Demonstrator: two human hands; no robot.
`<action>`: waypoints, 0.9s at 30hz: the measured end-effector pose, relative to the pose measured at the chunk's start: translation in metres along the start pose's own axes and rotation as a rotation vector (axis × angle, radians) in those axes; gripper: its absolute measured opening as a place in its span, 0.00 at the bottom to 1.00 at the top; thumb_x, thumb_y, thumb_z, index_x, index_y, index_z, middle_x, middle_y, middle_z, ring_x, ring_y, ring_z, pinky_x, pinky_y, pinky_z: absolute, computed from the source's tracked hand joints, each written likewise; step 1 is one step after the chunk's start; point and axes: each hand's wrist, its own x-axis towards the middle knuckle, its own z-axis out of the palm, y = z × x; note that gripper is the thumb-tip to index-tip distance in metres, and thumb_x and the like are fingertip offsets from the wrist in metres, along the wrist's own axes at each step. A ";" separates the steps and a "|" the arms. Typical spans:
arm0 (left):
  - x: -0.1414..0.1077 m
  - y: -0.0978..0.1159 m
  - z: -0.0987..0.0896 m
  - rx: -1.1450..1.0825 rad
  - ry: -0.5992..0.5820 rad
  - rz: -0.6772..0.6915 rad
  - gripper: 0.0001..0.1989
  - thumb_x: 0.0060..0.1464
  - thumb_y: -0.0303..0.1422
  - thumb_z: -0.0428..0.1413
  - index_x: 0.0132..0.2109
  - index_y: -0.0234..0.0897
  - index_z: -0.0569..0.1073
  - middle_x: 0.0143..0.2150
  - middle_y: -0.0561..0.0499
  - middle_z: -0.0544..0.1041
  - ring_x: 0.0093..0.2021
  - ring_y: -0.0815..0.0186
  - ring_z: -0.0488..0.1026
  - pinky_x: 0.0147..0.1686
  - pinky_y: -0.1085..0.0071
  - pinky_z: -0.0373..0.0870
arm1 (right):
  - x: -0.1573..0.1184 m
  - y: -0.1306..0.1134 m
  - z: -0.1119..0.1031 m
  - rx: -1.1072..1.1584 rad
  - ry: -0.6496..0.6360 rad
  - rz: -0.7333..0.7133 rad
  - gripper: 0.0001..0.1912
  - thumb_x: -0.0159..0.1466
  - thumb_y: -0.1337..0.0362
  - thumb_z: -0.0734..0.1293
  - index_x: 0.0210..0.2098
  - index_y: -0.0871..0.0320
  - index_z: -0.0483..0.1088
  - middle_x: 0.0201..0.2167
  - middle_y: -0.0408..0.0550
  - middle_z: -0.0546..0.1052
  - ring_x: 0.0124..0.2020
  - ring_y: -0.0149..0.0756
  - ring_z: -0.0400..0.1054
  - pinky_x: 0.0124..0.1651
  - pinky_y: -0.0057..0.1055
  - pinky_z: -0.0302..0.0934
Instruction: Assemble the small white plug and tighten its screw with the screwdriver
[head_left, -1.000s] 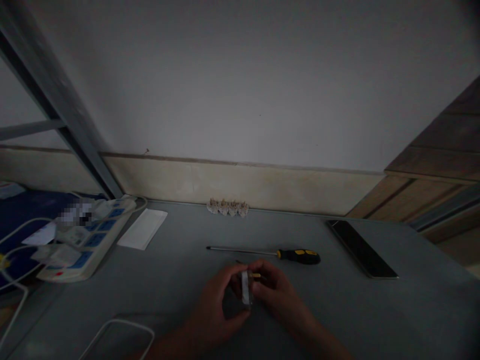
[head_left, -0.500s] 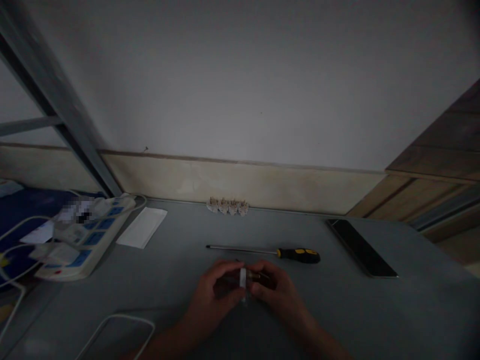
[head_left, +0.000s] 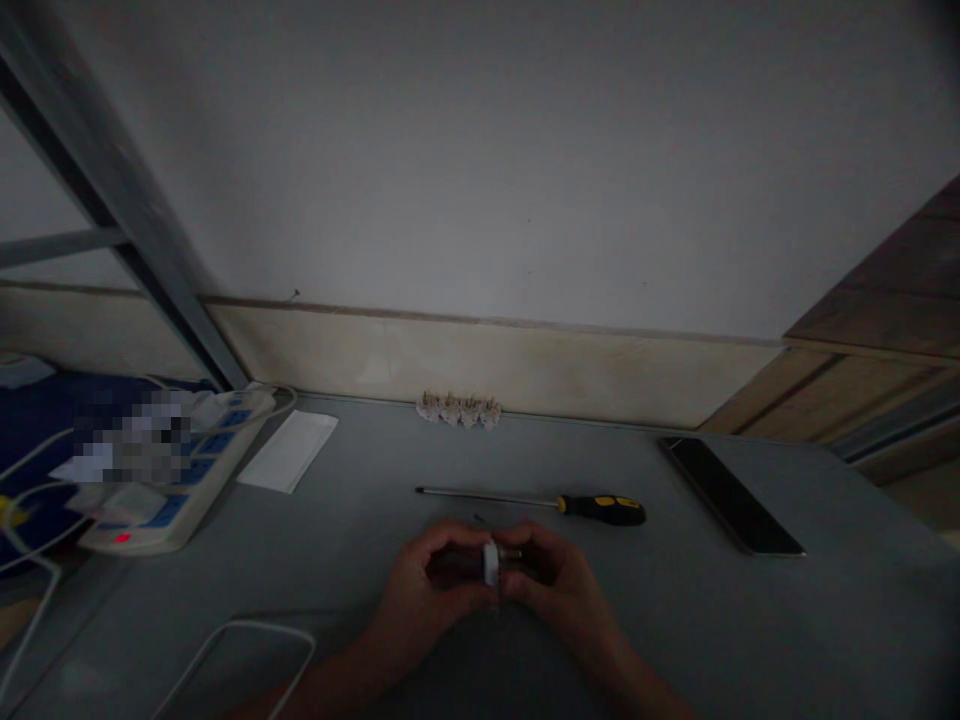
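Observation:
Both hands meet low in the middle of the view, holding a small white plug (head_left: pixel 491 563) between them. A short brass pin sticks out on its right side, and the fingers hide most of the body. My left hand (head_left: pixel 431 585) grips it from the left and my right hand (head_left: pixel 559 577) from the right. Just beyond my fingers lies a screwdriver (head_left: pixel 592 508) with a black and yellow handle and a thin steel shaft, untouched. Several small white pieces with brass pins (head_left: pixel 459 410) stand in a row by the wall.
A black smartphone (head_left: pixel 731 497) lies on the grey table (head_left: pixel 787 620) at right. At left are a white power strip (head_left: pixel 187 490) with blue switches and cables, and a white paper sleeve (head_left: pixel 289 452). A white cable loop (head_left: pixel 240 655) lies at the near edge.
The plug has turned in my fingers, its white body now appearing shorter and more end-on. Both hands have drawn closer around it.

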 end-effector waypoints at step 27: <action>-0.002 0.003 0.001 0.166 -0.116 0.051 0.23 0.44 0.31 0.71 0.50 0.41 0.81 0.51 0.45 0.80 0.50 0.55 0.80 0.47 0.64 0.79 | -0.019 -0.007 0.011 -0.118 0.202 -0.089 0.17 0.54 0.54 0.76 0.36 0.56 0.71 0.35 0.47 0.74 0.37 0.37 0.71 0.35 0.28 0.69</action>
